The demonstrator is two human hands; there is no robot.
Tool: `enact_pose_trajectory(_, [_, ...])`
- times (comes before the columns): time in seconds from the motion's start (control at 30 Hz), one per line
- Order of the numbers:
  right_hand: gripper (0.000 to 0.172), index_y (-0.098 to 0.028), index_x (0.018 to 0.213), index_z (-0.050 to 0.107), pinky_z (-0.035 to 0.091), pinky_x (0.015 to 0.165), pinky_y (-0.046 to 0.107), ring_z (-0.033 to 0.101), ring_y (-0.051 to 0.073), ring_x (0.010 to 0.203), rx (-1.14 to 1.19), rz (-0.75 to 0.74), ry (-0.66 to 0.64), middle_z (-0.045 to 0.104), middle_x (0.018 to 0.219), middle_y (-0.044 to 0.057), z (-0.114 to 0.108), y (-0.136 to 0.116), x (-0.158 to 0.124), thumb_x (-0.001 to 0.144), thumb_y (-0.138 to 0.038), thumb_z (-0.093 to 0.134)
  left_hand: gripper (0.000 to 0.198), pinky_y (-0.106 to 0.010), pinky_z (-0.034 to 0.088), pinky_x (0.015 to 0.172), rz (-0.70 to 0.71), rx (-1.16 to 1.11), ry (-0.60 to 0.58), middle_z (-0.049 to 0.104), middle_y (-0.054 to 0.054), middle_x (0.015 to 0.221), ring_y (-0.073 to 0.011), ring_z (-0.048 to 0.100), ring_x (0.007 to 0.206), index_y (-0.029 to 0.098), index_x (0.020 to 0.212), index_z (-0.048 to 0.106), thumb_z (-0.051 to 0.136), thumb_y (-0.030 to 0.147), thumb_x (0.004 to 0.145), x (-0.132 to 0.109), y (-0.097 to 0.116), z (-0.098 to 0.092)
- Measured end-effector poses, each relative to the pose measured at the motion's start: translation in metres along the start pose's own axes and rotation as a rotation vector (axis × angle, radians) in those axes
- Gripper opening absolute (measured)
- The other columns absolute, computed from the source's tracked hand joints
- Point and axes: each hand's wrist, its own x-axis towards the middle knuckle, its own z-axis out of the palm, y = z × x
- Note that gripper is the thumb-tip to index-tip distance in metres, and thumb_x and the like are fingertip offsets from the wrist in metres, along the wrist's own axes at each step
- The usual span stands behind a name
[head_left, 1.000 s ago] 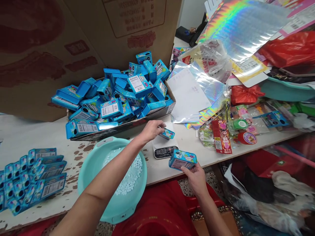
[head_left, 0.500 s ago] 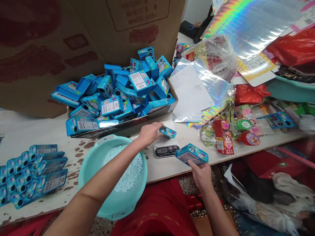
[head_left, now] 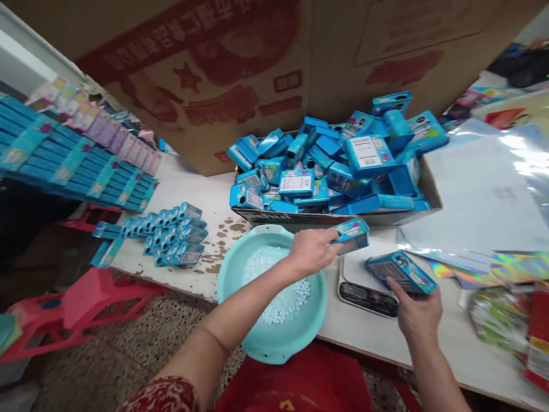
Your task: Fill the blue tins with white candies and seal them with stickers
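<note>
My left hand is closed around the near end of a blue candy tin, lifted between the basin and the small scale. In my right hand is another blue candy tin, gripped from below and tilted over the right part of the scale. The white kitchen scale has a black display panel, too blurred to read. Under my left forearm stands a turquoise basin with small pale-blue candies in it.
Behind the basin, a low carton is heaped with blue tins, backed by a tall cardboard box. Rows of tins stand at the left of the table. Stacked packs and a red stool are farther left. Silvery sheets lie right.
The view has swung left, so things appear farther right. My left hand has raised its tin off the scale. My right hand has brought its tin over the scale.
</note>
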Motion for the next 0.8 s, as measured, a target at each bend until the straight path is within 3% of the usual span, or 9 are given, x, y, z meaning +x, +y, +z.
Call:
enact_pose_trajectory(0.07, [0.057, -0.018, 0.079, 0.052, 0.052, 0.062, 0.034, 0.058, 0.018, 0.073, -0.034, 0.019, -0.009, 0.062, 0.08, 0.002, 0.008, 0.001, -0.003, 0.038, -0.04, 0.086, 0.016, -0.024, 0.032, 0.058, -0.056, -0.064, 0.034, 0.061, -0.001, 0.066, -0.0133, 0.05, 0.059, 0.02, 0.075, 0.066, 0.058, 0.032, 0.081, -0.038, -0.011, -0.058])
enact_pose_trajectory(0.13, [0.058, -0.017, 0.08, 0.053, 0.05, 0.052, 0.029, 0.056, 0.018, 0.069, -0.101, 0.052, -0.029, 0.061, 0.078, 0.002, 0.014, 0.002, -0.006, 0.039, -0.043, 0.085, 0.021, -0.024, 0.034, 0.058, -0.184, -0.02, 0.199, 0.062, -0.001, 0.067, -0.0123, 0.049, 0.059, 0.02, 0.074, 0.066, 0.058, 0.038, 0.079, -0.08, -0.029, -0.117])
enact_pose_trajectory(0.2, [0.062, -0.016, 0.088, 0.055, 0.048, 0.048, 0.026, 0.057, 0.019, 0.073, -0.146, 0.065, -0.05, 0.062, 0.085, 0.005, 0.016, 0.004, -0.009, 0.042, -0.044, 0.084, 0.025, -0.024, 0.032, 0.056, -0.403, 0.239, 0.389, 0.056, 0.002, 0.06, -0.0121, 0.045, 0.055, 0.02, 0.076, 0.065, 0.059, 0.044, 0.077, -0.113, -0.06, -0.165])
enact_pose_trajectory(0.27, [0.074, -0.017, 0.105, 0.053, 0.051, 0.052, 0.028, 0.059, 0.023, 0.085, -0.129, 0.029, -0.077, 0.061, 0.104, 0.009, 0.012, 0.007, -0.012, 0.043, -0.043, 0.083, 0.027, -0.025, 0.03, 0.057, -0.653, 0.531, 0.511, 0.048, 0.002, 0.054, -0.0143, 0.044, 0.057, 0.019, 0.077, 0.064, 0.059, 0.045, 0.075, -0.131, -0.1, -0.193])
enact_pose_trajectory(0.33, [0.082, -0.018, 0.118, 0.048, 0.055, 0.066, 0.033, 0.057, 0.026, 0.102, -0.103, -0.048, -0.086, 0.054, 0.122, 0.012, 0.003, 0.011, -0.016, 0.048, -0.045, 0.081, 0.03, -0.026, 0.028, 0.058, -0.805, 0.661, 0.469, 0.045, 0.0, 0.057, -0.0165, 0.044, 0.06, 0.019, 0.081, 0.063, 0.053, 0.047, 0.078, -0.133, -0.143, -0.199])
enact_pose_trajectory(0.43, [0.066, -0.017, 0.116, 0.05, 0.048, 0.091, 0.042, 0.052, 0.025, 0.115, -0.151, -0.134, -0.067, 0.053, 0.124, 0.013, -0.02, 0.015, -0.026, 0.064, -0.05, 0.07, 0.033, -0.027, 0.028, 0.059, -0.952, 0.688, 0.389, 0.044, -0.001, 0.061, -0.0206, 0.046, 0.066, 0.021, 0.09, 0.061, 0.045, 0.049, 0.082, -0.122, -0.196, -0.181])
enact_pose_trajectory(0.53, [0.054, -0.016, 0.109, 0.054, 0.045, 0.095, 0.045, 0.055, 0.024, 0.11, -0.227, -0.12, -0.009, 0.059, 0.115, 0.013, -0.044, 0.02, -0.037, 0.07, -0.052, 0.064, 0.034, -0.028, 0.032, 0.061, -1.051, 0.64, 0.377, 0.048, -0.003, 0.065, -0.0233, 0.05, 0.073, 0.022, 0.097, 0.061, 0.043, 0.048, 0.083, -0.114, -0.227, -0.161])
enact_pose_trajectory(0.67, [0.052, -0.015, 0.105, 0.056, 0.045, 0.093, 0.044, 0.058, 0.023, 0.104, -0.243, -0.046, 0.096, 0.061, 0.111, 0.012, -0.064, 0.032, -0.049, 0.071, -0.054, 0.063, 0.039, -0.033, 0.04, 0.066, -1.037, 0.621, 0.518, 0.05, -0.002, 0.067, -0.0263, 0.054, 0.078, 0.026, 0.104, 0.061, 0.049, 0.052, 0.079, -0.116, -0.234, -0.155])
enact_pose_trajectory(0.8, [0.052, -0.016, 0.104, 0.057, 0.047, 0.09, 0.042, 0.058, 0.022, 0.104, -0.237, 0.001, 0.155, 0.061, 0.11, 0.01, -0.066, 0.043, -0.054, 0.072, -0.057, 0.059, 0.033, -0.033, 0.044, 0.066, -0.76, 0.329, 0.596, 0.057, -0.001, 0.07, -0.0222, 0.055, 0.072, 0.021, 0.094, 0.062, 0.051, 0.047, 0.077, -0.103, -0.204, -0.141])
